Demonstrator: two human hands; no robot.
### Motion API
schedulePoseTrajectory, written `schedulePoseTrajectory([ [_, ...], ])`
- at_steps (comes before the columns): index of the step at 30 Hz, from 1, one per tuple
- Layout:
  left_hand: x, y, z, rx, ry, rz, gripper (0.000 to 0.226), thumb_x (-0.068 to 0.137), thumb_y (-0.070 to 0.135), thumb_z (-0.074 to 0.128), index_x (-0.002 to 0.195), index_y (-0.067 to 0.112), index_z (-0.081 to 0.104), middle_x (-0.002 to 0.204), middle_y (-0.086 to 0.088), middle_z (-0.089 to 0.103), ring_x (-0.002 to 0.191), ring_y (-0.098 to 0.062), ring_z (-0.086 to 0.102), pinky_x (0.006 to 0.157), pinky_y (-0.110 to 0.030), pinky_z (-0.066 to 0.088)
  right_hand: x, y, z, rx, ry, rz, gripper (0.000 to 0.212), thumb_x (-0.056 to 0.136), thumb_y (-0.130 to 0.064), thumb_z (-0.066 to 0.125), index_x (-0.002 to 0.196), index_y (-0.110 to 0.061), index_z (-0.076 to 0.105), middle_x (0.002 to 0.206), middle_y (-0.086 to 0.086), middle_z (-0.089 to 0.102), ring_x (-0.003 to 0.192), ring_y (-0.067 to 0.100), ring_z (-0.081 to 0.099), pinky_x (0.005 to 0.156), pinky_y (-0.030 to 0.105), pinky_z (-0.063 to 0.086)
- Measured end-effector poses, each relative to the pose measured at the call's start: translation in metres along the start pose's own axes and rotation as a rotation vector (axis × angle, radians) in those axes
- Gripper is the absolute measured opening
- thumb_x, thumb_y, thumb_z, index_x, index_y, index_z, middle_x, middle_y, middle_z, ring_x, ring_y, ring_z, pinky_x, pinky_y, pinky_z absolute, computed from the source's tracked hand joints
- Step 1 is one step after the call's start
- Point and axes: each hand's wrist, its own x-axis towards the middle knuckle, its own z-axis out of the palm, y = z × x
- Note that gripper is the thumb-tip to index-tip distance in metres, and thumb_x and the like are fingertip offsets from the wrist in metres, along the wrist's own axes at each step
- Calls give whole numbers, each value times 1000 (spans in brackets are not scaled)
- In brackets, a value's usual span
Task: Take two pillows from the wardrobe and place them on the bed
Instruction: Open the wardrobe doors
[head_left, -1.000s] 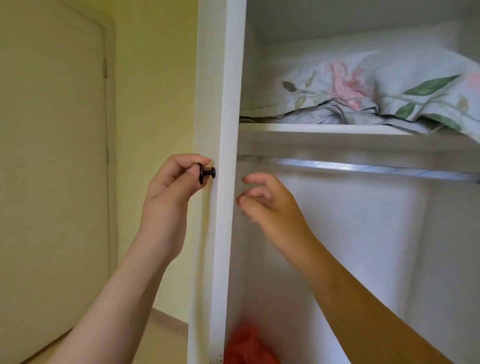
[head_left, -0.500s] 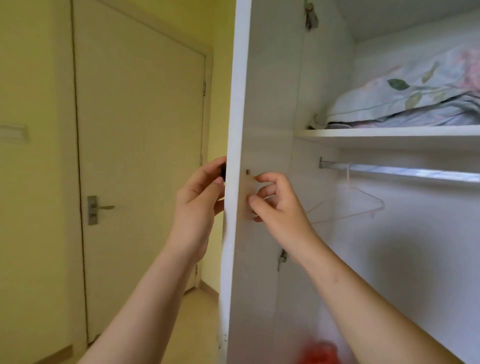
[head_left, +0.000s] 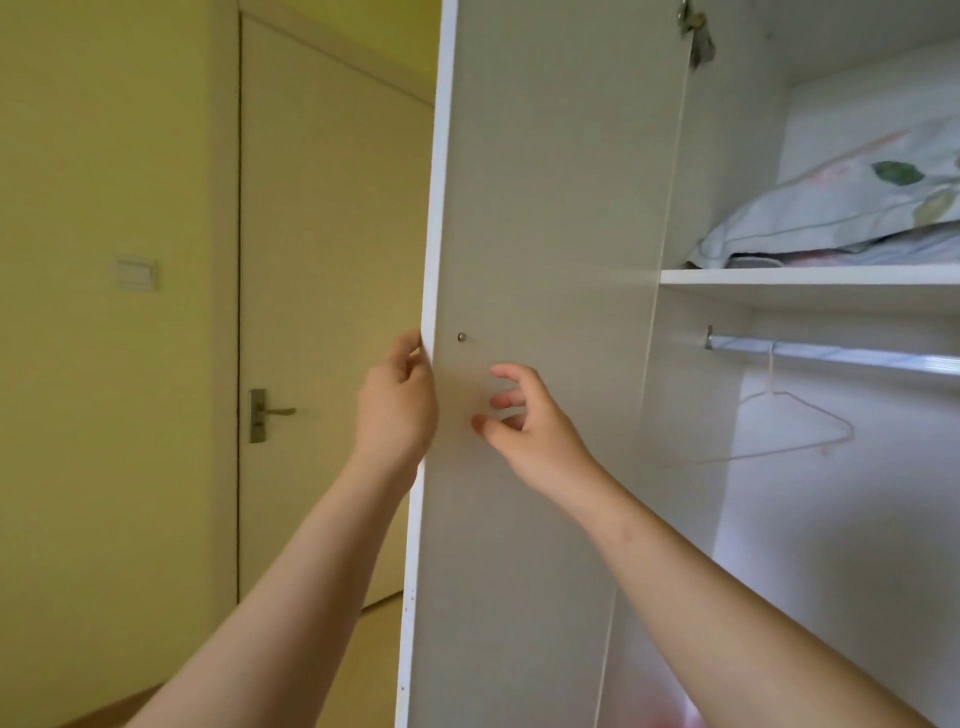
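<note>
The white wardrobe door (head_left: 540, 208) stands swung wide, its inner face toward me. My left hand (head_left: 397, 410) grips the door's outer edge where the knob is; the knob itself is hidden behind the door. My right hand (head_left: 524, 421) hovers with fingers curled and apart just in front of the door's inner face, holding nothing. A floral pillow (head_left: 841, 208) lies on the upper shelf (head_left: 810, 275) at the right, over more folded bedding. The bed is out of view.
A metal rail (head_left: 841, 353) under the shelf carries one thin hanger (head_left: 779, 426). A closed room door (head_left: 332, 312) with a lever handle (head_left: 270, 413) fills the yellow wall on the left, beside a light switch (head_left: 136, 273).
The wardrobe door has swung further open to the left with my left hand on it. More of the interior, rail and hanger shows, and the pillow sits farther right in view.
</note>
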Motion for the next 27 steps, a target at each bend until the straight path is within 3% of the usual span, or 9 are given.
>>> schedulePoseTrajectory([
  [3,2,-1,-5,187,22,20,48,87,4,33,132,20,44,82,5,58,69,-21,52,62,-30,42,2,-1,5,-4,-36,9,49,87,-21,60,131,-30,41,115,-4,48,73,3,51,61,17,41],
  [5,-3,0,-7,283,44,60,51,87,1,35,134,18,40,92,4,56,88,-25,56,75,-32,44,4,-1,9,-2,-46,6,50,87,-21,60,132,-30,40,116,-5,47,73,4,50,63,20,42],
  [7,-6,-2,-8,338,83,135,49,86,-1,37,132,15,42,118,-5,56,113,-25,52,93,-34,42,7,-1,9,0,-50,3,51,87,-21,60,133,-30,40,116,-5,47,75,6,51,69,22,41],
  [9,-6,-4,-7,383,123,209,46,85,-3,38,128,13,46,130,-10,51,121,-25,46,99,-32,37,8,-1,7,4,-51,7,49,88,-21,60,132,-30,40,116,-6,47,77,6,51,70,22,41],
  [14,-9,6,17,398,41,305,43,86,-4,36,123,13,49,122,-7,52,102,-16,48,79,-14,31,9,5,-25,-55,25,-19,44,87,-19,60,127,-28,45,112,-6,49,76,12,53,64,20,42],
  [19,-7,24,73,316,-115,328,42,84,-6,38,119,11,53,121,-8,56,107,-21,53,82,-17,34,8,12,-87,-132,166,-10,37,87,-15,60,122,-23,49,107,-3,50,73,14,52,63,17,40],
  [23,-7,42,135,250,-263,394,39,84,-6,38,115,10,57,125,-9,52,104,-22,53,73,-11,30,-3,11,-148,-238,274,8,36,89,-15,59,123,-20,50,107,-2,49,84,16,54,69,15,40],
  [27,-14,63,203,180,-401,478,38,82,-6,39,112,7,58,124,-13,52,106,-27,54,76,-13,30,-22,8,-212,-355,404,45,33,90,-14,57,122,-18,52,106,-3,50,85,16,55,65,11,41],
])
